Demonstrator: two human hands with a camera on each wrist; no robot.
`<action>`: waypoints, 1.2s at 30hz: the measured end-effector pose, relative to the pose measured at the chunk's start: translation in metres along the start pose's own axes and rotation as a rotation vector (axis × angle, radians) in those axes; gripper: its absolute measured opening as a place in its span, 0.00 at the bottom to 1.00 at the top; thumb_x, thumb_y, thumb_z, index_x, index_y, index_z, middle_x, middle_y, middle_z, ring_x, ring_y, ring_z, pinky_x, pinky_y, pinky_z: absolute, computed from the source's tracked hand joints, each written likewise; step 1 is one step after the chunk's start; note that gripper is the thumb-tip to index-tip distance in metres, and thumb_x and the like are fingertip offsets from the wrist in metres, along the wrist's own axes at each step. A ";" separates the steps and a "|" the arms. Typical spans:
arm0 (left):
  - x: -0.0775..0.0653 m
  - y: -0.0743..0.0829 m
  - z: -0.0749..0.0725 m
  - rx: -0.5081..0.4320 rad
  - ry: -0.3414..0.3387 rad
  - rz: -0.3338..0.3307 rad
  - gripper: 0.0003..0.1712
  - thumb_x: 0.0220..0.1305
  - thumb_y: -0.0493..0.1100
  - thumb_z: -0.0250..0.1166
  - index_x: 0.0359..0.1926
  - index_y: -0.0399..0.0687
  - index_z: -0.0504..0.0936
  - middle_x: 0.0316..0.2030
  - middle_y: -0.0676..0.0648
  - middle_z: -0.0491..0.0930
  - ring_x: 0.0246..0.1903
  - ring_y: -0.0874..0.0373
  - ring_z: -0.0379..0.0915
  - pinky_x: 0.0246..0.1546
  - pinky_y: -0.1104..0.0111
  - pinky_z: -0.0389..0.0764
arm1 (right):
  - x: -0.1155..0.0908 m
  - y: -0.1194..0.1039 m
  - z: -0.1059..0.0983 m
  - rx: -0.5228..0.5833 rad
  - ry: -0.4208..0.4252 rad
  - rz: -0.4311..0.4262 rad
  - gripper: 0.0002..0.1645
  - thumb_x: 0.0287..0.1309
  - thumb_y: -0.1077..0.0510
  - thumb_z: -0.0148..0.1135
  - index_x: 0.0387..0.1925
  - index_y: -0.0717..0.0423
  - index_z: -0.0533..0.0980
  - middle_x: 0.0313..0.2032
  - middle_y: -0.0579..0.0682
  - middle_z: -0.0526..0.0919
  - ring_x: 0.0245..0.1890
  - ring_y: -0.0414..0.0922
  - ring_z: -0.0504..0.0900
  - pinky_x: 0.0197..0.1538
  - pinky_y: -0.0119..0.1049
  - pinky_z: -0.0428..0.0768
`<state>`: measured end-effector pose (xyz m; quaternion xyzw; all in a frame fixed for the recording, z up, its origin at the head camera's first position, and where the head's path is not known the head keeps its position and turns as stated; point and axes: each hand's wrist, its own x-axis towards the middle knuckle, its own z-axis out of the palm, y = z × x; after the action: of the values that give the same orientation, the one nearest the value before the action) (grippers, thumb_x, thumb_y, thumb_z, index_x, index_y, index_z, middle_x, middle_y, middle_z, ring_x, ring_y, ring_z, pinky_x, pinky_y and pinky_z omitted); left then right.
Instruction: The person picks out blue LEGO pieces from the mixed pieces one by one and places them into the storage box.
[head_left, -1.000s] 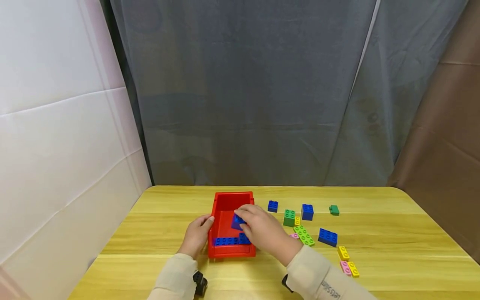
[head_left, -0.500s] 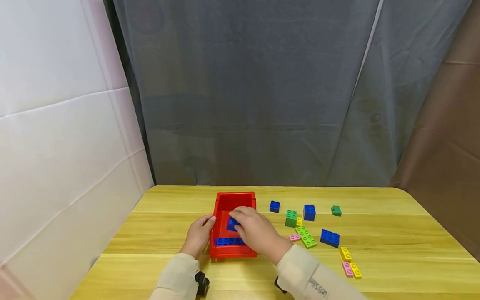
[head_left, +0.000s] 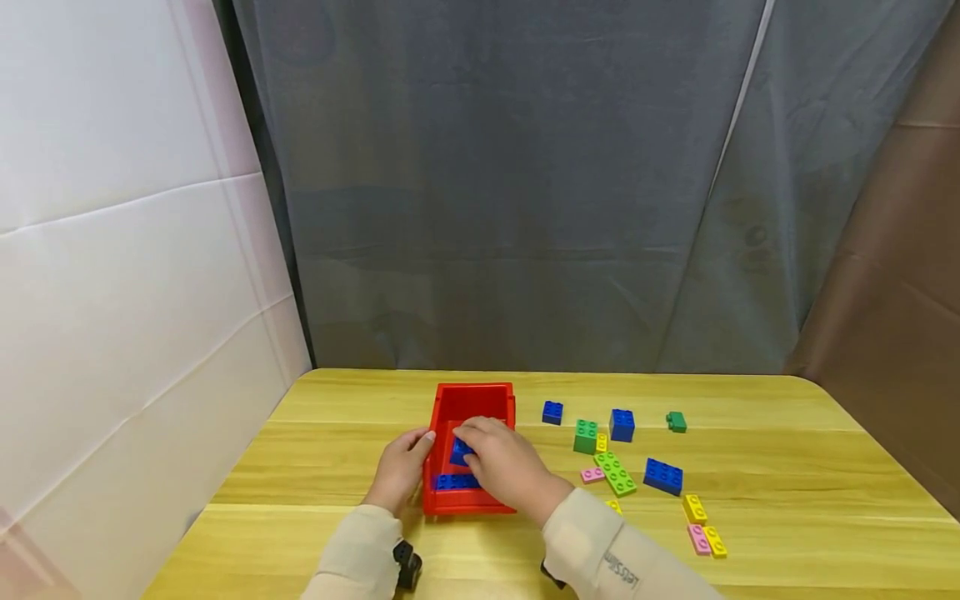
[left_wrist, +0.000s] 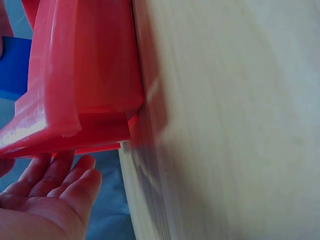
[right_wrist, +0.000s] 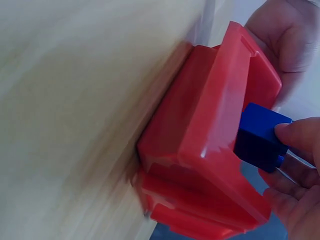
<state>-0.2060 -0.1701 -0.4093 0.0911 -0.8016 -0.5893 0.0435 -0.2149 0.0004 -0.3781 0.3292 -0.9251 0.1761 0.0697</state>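
Note:
A red bin stands on the table in the head view. My left hand grips its left rim, the thumb over the edge and the fingers outside, under the rim in the left wrist view. Inside the bin, my right hand holds a blue building block. The right wrist view shows that block pinched between thumb and fingers, level with the bin's rim. Along the bin's front end lies a row of blue studs, partly covered by my right hand.
Right of the bin lie several loose blocks: a small blue one, a green one, a lime one, a pink one, a larger blue one and a yellow one. A grey curtain hangs behind the table.
My right hand has shifted slightly left within the bin, carrying the blue block. It now covers more of the blue studs at the front. My left hand keeps its grip on the rim.

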 end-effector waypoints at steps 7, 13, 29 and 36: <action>0.001 -0.002 0.001 -0.001 0.010 0.009 0.24 0.74 0.45 0.49 0.60 0.31 0.73 0.56 0.32 0.75 0.55 0.39 0.71 0.57 0.48 0.73 | 0.002 -0.003 0.006 -0.003 -0.022 0.016 0.28 0.60 0.57 0.65 0.62 0.53 0.73 0.59 0.49 0.76 0.61 0.46 0.73 0.59 0.39 0.76; 0.001 -0.001 0.000 -0.008 0.007 0.001 0.24 0.74 0.45 0.49 0.61 0.32 0.73 0.57 0.32 0.74 0.56 0.38 0.70 0.58 0.47 0.72 | 0.005 -0.004 0.009 -0.007 -0.026 0.023 0.28 0.60 0.56 0.65 0.62 0.52 0.74 0.59 0.48 0.76 0.61 0.46 0.73 0.59 0.38 0.76; 0.001 0.000 0.000 -0.010 0.006 -0.002 0.24 0.75 0.45 0.49 0.61 0.32 0.72 0.58 0.32 0.73 0.58 0.37 0.69 0.59 0.47 0.71 | 0.014 -0.008 0.018 -0.043 -0.050 0.020 0.26 0.60 0.57 0.65 0.61 0.53 0.75 0.57 0.49 0.78 0.60 0.46 0.74 0.62 0.40 0.73; 0.000 0.000 0.000 -0.003 0.010 0.020 0.23 0.74 0.44 0.49 0.60 0.30 0.73 0.57 0.31 0.74 0.56 0.37 0.70 0.57 0.47 0.72 | 0.015 -0.011 0.020 -0.055 -0.064 0.028 0.27 0.60 0.57 0.65 0.61 0.53 0.75 0.58 0.49 0.78 0.61 0.46 0.73 0.62 0.40 0.73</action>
<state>-0.2062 -0.1704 -0.4095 0.0860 -0.8013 -0.5896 0.0539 -0.2194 -0.0240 -0.3902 0.3196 -0.9359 0.1409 0.0464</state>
